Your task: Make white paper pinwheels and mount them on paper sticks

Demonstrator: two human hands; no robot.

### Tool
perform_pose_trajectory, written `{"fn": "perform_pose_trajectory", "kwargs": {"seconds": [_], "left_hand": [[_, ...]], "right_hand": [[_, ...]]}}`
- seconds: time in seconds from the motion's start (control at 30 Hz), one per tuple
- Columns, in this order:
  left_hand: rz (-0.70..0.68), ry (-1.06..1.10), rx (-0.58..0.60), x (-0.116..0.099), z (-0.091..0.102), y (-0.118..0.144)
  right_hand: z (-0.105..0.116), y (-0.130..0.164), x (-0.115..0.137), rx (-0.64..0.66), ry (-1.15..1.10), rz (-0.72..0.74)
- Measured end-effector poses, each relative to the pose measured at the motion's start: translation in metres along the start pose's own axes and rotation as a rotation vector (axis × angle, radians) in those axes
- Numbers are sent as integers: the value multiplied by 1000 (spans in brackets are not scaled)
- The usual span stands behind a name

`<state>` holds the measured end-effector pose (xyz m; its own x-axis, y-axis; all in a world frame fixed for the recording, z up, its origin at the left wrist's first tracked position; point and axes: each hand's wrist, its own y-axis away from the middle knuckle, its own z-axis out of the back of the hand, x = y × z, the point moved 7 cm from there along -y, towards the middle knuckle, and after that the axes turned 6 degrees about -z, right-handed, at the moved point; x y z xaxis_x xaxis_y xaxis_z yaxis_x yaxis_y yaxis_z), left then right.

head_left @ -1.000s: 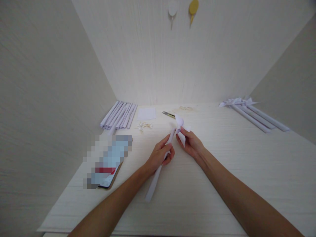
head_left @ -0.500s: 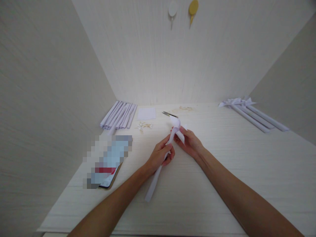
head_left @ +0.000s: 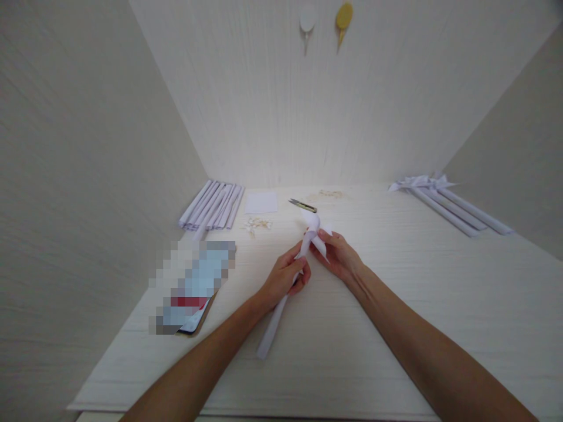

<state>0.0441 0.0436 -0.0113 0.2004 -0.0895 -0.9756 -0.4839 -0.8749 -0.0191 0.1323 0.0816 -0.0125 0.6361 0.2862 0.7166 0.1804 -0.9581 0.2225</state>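
Note:
My left hand (head_left: 288, 274) is closed around a rolled white paper stick (head_left: 271, 331), which slants toward the table's front edge. A white paper pinwheel (head_left: 313, 224) with curled blades sits at the stick's upper end. My right hand (head_left: 338, 253) is closed on the pinwheel's right side, thumb and fingers pinching it; the exact grip is partly hidden by the blades. Just beyond the pinwheel lies a pair of thread snips (head_left: 303, 205), its blades pointing left.
Left at the back are a row of rolled paper sticks (head_left: 213, 205), a square paper stack (head_left: 261, 203) and small pale pieces (head_left: 257, 224). A phone (head_left: 197, 293) lies nearer. At right rest finished paper pinwheels (head_left: 453, 205). Two hooks, white (head_left: 307, 20) and yellow (head_left: 344, 17), hang on the wall.
The pinwheel's head has shifted slightly down and toward me, uncovering more of the snips. My right thumb has moved a little on the paper; my left hand keeps its hold.

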Motion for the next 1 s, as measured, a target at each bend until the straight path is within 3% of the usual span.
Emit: {"fn": "perform_pose_trajectory", "kwargs": {"seconds": [0.37,0.43,0.53,0.6,0.63,0.67,0.77,0.87,1.0], "left_hand": [[-6,25,-15,-6,-5,1],[-12,51,-46,-7,-3,0],[-53,99,-143,-13,6,0],[-84,134,-226,-17,15,0],[-100,151,-266,-18,20,1],[-119,166,-299,-20,24,1],[-209,182,-374,-25,35,1],[-287,164,-397,-28,38,3],[-269,107,-331,-25,32,3]], "right_hand": [[1,-4,-1,116,6,-3],[5,-4,6,45,-26,41],[23,3,22,-233,5,230],[28,20,33,-427,197,412],[22,28,34,-452,389,463],[11,33,30,-428,600,458],[-24,47,-5,-170,1128,281],[-47,65,-27,-67,1309,257],[-55,78,-18,-68,1425,371]]}}
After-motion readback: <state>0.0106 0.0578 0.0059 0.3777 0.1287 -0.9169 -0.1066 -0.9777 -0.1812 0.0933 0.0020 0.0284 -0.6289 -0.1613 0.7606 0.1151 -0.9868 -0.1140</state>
